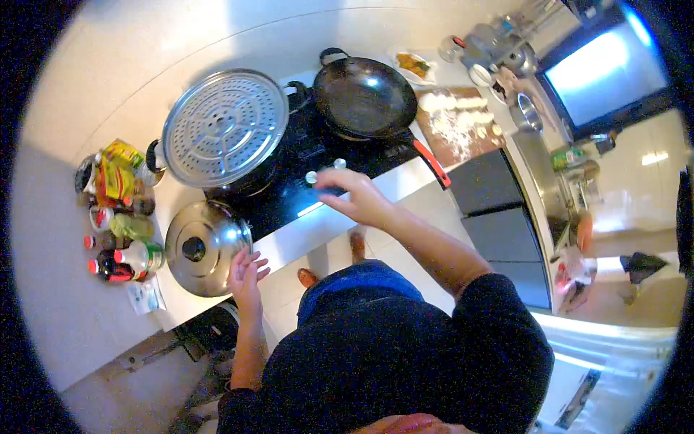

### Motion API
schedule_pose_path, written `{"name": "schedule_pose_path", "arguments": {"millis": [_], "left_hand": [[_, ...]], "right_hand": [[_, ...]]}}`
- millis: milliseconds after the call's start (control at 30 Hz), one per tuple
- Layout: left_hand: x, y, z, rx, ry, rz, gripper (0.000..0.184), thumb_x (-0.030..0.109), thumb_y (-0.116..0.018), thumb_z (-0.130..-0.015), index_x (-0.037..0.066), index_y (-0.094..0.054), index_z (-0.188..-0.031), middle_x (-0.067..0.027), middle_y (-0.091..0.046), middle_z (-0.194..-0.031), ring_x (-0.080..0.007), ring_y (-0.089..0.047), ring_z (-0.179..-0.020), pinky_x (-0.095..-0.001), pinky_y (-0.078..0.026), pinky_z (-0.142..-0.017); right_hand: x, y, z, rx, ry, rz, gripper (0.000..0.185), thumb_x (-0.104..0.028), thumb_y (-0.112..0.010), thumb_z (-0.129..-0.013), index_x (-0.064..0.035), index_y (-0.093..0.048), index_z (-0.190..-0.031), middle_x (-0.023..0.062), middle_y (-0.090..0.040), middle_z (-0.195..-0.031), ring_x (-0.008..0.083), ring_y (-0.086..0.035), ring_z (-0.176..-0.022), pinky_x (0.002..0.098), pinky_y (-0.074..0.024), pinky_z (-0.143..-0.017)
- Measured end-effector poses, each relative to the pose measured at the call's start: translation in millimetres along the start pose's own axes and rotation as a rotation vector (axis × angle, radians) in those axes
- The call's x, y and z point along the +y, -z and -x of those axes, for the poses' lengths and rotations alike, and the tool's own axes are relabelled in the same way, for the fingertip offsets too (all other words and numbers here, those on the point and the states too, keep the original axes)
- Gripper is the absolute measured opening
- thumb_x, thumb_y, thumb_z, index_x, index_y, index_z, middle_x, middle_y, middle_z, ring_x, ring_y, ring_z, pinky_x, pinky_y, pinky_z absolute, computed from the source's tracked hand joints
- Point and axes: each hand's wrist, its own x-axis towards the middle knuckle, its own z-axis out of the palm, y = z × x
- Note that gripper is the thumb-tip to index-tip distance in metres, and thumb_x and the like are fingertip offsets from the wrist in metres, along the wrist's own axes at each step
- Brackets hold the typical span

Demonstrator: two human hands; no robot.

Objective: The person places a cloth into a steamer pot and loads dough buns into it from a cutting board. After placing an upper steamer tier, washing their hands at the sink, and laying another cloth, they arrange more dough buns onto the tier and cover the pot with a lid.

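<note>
My right hand (347,194) is at the front of the black stove (289,189), its fingers apart beside a silver knob (311,177). It holds nothing; whether a fingertip touches the knob I cannot tell. A second knob (340,164) sits just behind it. My left hand (246,275) is at the right edge of a steel lid (206,253) with a black handle, fingers spread and empty. Behind the lid, a perforated steamer tray (225,126) tops a large pot on the left burner. A dark wok (365,98) occupies the right burner.
The wok's red-tipped handle (432,165) juts over the counter front. Right of the wok lie a floured board (460,126) with dough pieces and a plate of food (414,66). Bottles and packets (123,181) crowd the left side. A steel bowl (526,113) stands far right.
</note>
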Motion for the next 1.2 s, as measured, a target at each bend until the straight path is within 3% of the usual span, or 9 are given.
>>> {"name": "schedule_pose_path", "arguments": {"millis": [100, 200, 367, 500, 700, 767, 867, 1067, 1200], "left_hand": [[4, -35, -4, -0.122, -0.010, -0.052, 0.032, 0.006, -0.045, -0.084, 0.001, -0.042, -0.116, -0.0139, -0.054, -0.102, -0.0202, -0.056, -0.087, -0.0301, -0.050, -0.071], [-3, -80, -8, -0.250, 0.031, -0.131, 0.032, 0.007, -0.045, -0.085, 0.001, -0.043, -0.116, -0.0134, -0.054, -0.101, -0.0194, -0.056, -0.086, -0.0293, -0.050, -0.071], [-40, -177, 6, -0.596, 0.087, -0.456, 0.029, 0.008, -0.051, -0.083, 0.004, -0.048, -0.111, -0.0103, -0.057, -0.099, -0.0160, -0.056, -0.086, -0.0284, -0.048, -0.073], [-80, -276, 36, -0.796, 0.062, -0.755, 0.034, 0.014, -0.054, -0.082, 0.005, -0.048, -0.114, -0.0100, -0.058, -0.101, -0.0190, -0.055, -0.092, -0.0326, -0.045, -0.079], [-108, -434, 92, -0.957, 0.070, -0.682, 0.038, 0.018, -0.054, -0.082, 0.006, -0.047, -0.117, -0.0123, -0.055, -0.107, -0.0203, -0.055, -0.094, -0.0322, -0.044, -0.081], [-110, -468, 96, -0.963, 0.056, -0.690, 0.038, 0.017, -0.055, -0.081, 0.006, -0.047, -0.116, -0.0118, -0.056, -0.107, -0.0204, -0.055, -0.093, -0.0321, -0.045, -0.080], [-122, -501, 85, -0.917, 0.041, -0.735, 0.039, 0.015, -0.056, -0.080, 0.006, -0.047, -0.116, -0.0111, -0.056, -0.108, -0.0203, -0.056, -0.091, -0.0318, -0.045, -0.080], [-174, -545, 19, -0.663, 0.189, -0.562, 0.041, 0.013, -0.057, -0.078, 0.001, -0.045, -0.117, -0.0128, -0.054, -0.110, -0.0189, -0.055, -0.093, -0.0304, -0.044, -0.080], [-223, -566, -37, -0.463, 0.163, -0.644, 0.049, 0.014, -0.057, -0.078, 0.001, -0.039, -0.122, -0.0169, -0.048, -0.118, -0.0244, -0.051, -0.100, -0.0326, -0.042, -0.084]], "right_hand": [[16, 28, 79, 0.058, -0.332, -0.111, 0.022, -0.014, -0.063, -0.075, -0.0031, -0.058, -0.093, 0.0093, -0.060, -0.089, 0.0195, -0.059, -0.083, 0.0304, -0.0467, -0.076], [32, 60, 132, 0.106, -0.510, -0.146, 0.024, -0.012, -0.063, -0.076, -0.0026, -0.057, -0.097, 0.0086, -0.061, -0.089, 0.0162, -0.060, -0.081, 0.0286, -0.0467, -0.076], [66, 136, 216, 0.092, -0.609, -0.111, 0.031, -0.014, -0.063, -0.075, -0.0026, -0.055, -0.102, 0.0093, -0.060, -0.095, 0.0179, -0.059, -0.082, 0.0295, -0.0465, -0.076], [117, 195, 305, 0.011, -0.665, -0.009, 0.037, -0.017, -0.063, -0.074, -0.0026, -0.053, -0.107, 0.0127, -0.058, -0.103, 0.0234, -0.058, -0.088, 0.0326, -0.0457, -0.078], [153, 285, 392, -0.176, -0.793, -0.011, 0.043, -0.021, -0.064, -0.074, -0.0046, -0.052, -0.111, 0.0149, -0.054, -0.111, 0.0282, -0.055, -0.096, 0.0349, -0.0436, -0.083], [171, 307, 404, -0.187, -0.823, -0.092, 0.044, -0.022, -0.065, -0.073, -0.0051, -0.052, -0.112, 0.0150, -0.053, -0.112, 0.0286, -0.054, -0.097, 0.0352, -0.0431, -0.084], [199, 333, 409, -0.143, -0.593, 0.366, 0.045, -0.023, -0.065, -0.073, -0.0050, -0.052, -0.111, 0.0147, -0.054, -0.111, 0.0284, -0.055, -0.096, 0.0355, -0.0429, -0.084], [274, 379, 370, -0.099, -0.687, -0.011, 0.042, -0.026, -0.063, -0.074, -0.0041, -0.054, -0.109, 0.0180, -0.057, -0.103, 0.0328, -0.055, -0.093, 0.0387, -0.0440, -0.082], [353, 406, 369, 0.047, -0.779, 0.036, 0.035, -0.021, -0.066, -0.073, -0.0044, -0.059, -0.102, 0.0125, -0.061, -0.097, 0.0223, -0.058, -0.087, 0.0320, -0.0459, -0.077]]}}
